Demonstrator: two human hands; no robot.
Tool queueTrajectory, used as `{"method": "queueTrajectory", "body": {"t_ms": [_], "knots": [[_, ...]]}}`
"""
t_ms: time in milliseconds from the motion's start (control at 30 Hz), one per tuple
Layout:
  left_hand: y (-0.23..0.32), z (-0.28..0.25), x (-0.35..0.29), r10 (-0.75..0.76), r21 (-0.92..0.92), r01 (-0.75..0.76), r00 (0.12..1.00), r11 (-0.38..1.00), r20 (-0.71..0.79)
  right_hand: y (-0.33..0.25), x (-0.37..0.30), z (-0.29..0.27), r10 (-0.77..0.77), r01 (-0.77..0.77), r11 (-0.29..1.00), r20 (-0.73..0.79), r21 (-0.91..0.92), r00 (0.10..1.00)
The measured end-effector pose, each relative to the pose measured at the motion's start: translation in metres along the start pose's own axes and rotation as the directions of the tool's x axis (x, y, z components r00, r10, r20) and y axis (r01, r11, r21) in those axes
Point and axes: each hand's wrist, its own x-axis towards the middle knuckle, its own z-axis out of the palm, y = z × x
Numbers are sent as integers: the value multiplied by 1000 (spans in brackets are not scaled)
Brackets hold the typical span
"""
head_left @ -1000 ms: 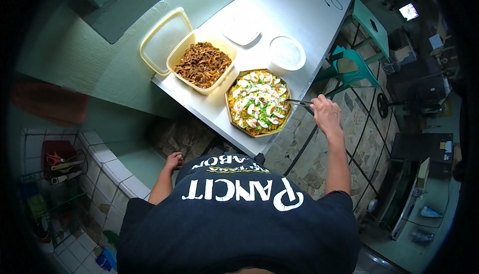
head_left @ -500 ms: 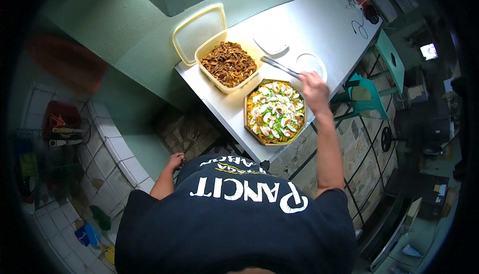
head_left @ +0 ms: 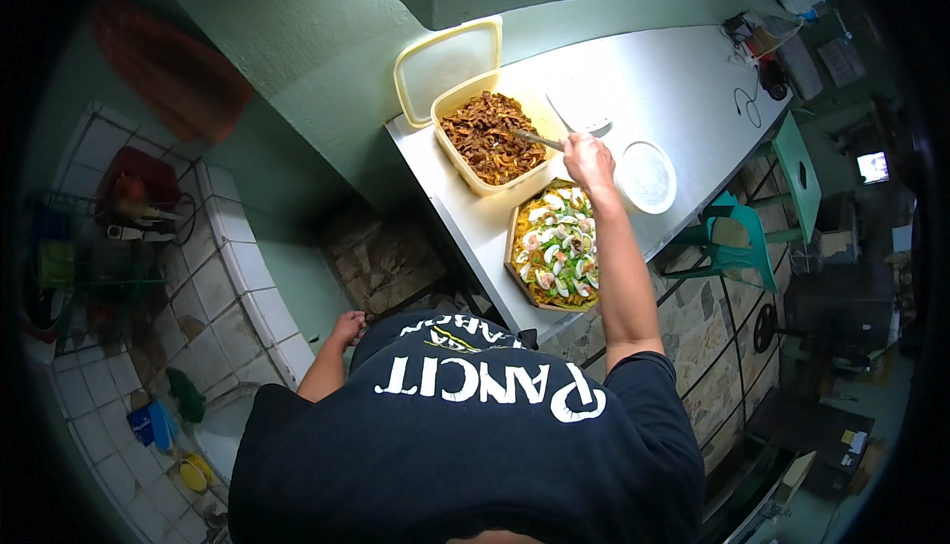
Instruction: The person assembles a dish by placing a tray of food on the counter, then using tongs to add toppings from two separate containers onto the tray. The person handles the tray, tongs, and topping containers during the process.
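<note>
My right hand (head_left: 588, 161) is closed around the handle of metal tongs (head_left: 537, 138), whose tips reach into brown, strip-like cooked food (head_left: 492, 133). This food fills much of a pale yellow plastic tub (head_left: 461, 167) on the white table. Below my right forearm sits an octagonal tray (head_left: 511, 250) of yellow noodles, topped with egg slices, chopped greens and what look like shrimp; my arm hides its right part. My left hand (head_left: 349, 327) hangs low beside my body, away from the table, its fingers curled; whether anything is in them is hidden.
The tub's lid (head_left: 450, 67) stands tilted behind it at the wall. A round translucent lid or tub (head_left: 646, 178) and a white flat object (head_left: 581, 106) lie on the table (head_left: 683, 79). A green chair (head_left: 744, 237) stands right; a tiled ledge (head_left: 252, 267) runs left.
My right hand has moved left, bringing the tongs from above the table beside the tub into the brown food. The view has shifted slightly. My left hand stays low.
</note>
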Motion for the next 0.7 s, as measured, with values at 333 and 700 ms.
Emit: {"method": "queueTrajectory", "body": {"t_ms": [333, 700], "knots": [[20, 4, 24, 147, 42, -149, 987, 988, 62, 33, -47, -6, -151, 205, 965, -292, 163, 944], [77, 12, 35, 169, 75, -177, 980, 981, 102, 115, -241, -39, -376, 312, 927, -486, -210, 789]]}}
